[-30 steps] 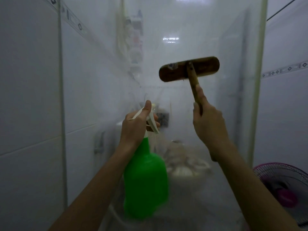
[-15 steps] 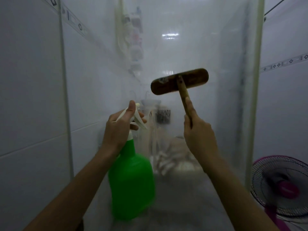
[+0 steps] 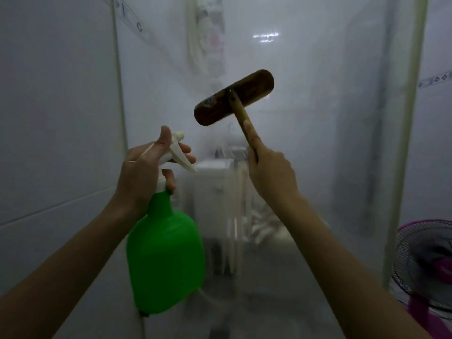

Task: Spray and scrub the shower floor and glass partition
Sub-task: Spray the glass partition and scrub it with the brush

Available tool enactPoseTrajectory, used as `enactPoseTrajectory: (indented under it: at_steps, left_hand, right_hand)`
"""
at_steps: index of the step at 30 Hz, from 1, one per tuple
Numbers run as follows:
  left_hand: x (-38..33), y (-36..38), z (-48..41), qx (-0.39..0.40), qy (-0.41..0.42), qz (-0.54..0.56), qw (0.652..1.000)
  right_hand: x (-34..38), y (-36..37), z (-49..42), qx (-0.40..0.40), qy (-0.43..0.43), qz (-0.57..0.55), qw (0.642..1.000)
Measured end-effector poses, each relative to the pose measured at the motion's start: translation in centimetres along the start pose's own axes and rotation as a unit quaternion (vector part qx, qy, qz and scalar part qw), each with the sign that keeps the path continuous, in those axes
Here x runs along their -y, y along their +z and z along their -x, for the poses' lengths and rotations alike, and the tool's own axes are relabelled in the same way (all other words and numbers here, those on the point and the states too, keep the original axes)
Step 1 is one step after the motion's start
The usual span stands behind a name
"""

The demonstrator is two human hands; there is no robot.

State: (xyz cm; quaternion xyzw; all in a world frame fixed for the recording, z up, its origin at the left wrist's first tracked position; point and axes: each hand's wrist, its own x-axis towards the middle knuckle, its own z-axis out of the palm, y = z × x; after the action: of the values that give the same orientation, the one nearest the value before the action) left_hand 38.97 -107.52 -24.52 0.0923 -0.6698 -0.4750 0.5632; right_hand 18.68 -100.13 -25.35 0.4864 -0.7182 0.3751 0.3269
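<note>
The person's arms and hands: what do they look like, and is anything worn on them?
Both are bare. The left hand and right hand wear no gloves, and no ring shows. The left forearm and right forearm show no sleeve, watch or bracelet up to the frame's edge.

We can read no text, brand or number here. The hanging packets (image 3: pixel 215 33) behind the frosted glass partition (image 3: pixel 305 167) carry coloured print, but it is too blurred to make out. The tile border (image 3: pixel 435 80) shows only small diamond marks, no letters.
</note>
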Motion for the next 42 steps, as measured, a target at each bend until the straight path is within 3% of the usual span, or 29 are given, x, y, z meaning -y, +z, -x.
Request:
enactPoseTrajectory:
  at_steps: [6, 10, 13, 16, 18, 20, 23, 27, 29, 33, 35, 38, 42]
  left_hand:
    - [-0.2, -4.5, 0.5, -0.034, -0.003, 0.016, 0.999]
    - [-1.0, -6.3, 0.2, -0.046, 0.002, 0.011, 0.999]
    - [-1.4, -7.0, 0.3, -0.064, 0.014, 0.002, 0.998]
    - [-1.8, -7.5, 0.5, -0.076, 0.018, 0.004, 0.997]
    - [-2.2, -7.7, 0.4, -0.076, 0.014, 0.006, 0.997]
    - [-2.6, -7.8, 0.2, -0.07, 0.007, 0.008, 0.997]
    - [-3.1, -8.1, 0.1, -0.07, -0.003, 0.015, 0.997]
    - [-2.7, -8.8, -0.1, -0.083, -0.001, 0.004, 0.997]
    - [-2.3, -9.1, -0.2, -0.088, 0.005, -0.014, 0.996]
    - [-1.6, -9.4, -0.7, -0.088, 0.003, -0.035, 0.996]
    - [-1.4, -9.5, -0.9, -0.091, 0.004, -0.033, 0.995]
    - [-1.4, -9.3, -0.8, -0.087, -0.003, -0.031, 0.996]
    - [-1.0, -8.7, -0.4, -0.073, -0.026, -0.013, 0.997]
  right_hand:
    - [-1.2, 2.4, 11.4, 0.055, 0.08, -0.068, 0.993]
    - [3.2, 2.7, 3.0, 0.006, -0.011, -0.04, 0.999]
    - [5.8, 2.1, -2.5, 0.013, -0.04, -0.01, 0.999]
    - [4.1, 3.1, 2.3, 0.018, -0.018, -0.03, 0.999]
    - [3.3, 3.4, 7.4, 0.069, 0.017, -0.028, 0.997]
    - [3.8, 4.0, 7.5, 0.071, 0.02, -0.026, 0.997]
    - [7.3, 5.1, 0.3, 0.005, -0.04, -0.022, 0.999]
    - [11.7, 4.8, -8.9, 0.015, -0.094, -0.004, 0.995]
    - [10.8, 4.7, -7.2, 0.027, -0.086, 0.001, 0.996]
    - [4.6, 5.9, 6.7, 0.037, -0.004, -0.011, 0.999]
    - [3.7, 6.2, 9.5, 0.05, 0.027, -0.011, 0.998]
    - [5.8, 6.2, 4.6, 0.018, -0.035, -0.011, 0.999]
    - [5.9, 6.0, 0.2, -0.02, -0.028, -0.021, 0.999]
